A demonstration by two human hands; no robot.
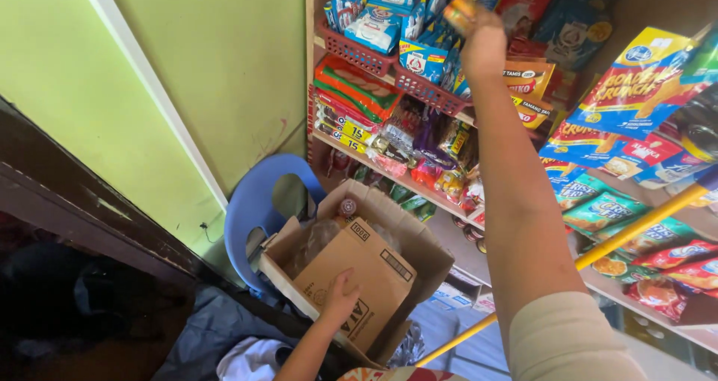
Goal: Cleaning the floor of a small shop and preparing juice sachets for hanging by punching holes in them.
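Right hand (485, 44) reaches up to the red basket (426, 89) on the shelf, closed around a small packet (459, 13), probably light and crinkly; pinching its edge suits. Left hand (338, 297) rests flat, fingers loose, on the cardboard box (366, 276).

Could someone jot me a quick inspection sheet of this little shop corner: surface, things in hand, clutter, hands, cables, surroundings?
Surface: wooden shelves crowded with packets.
Things in hand: small packet raised to the top shelf; open cardboard box on a blue plastic chair.
Clutter: red baskets of sachets, hanging snack bags, a yellow stick, cloth on the floor.
Hands: right hand grips the packet; left hand rests on the box flap.
Cables: nothing seen.
Surroundings: green wall, dark wooden ledge.
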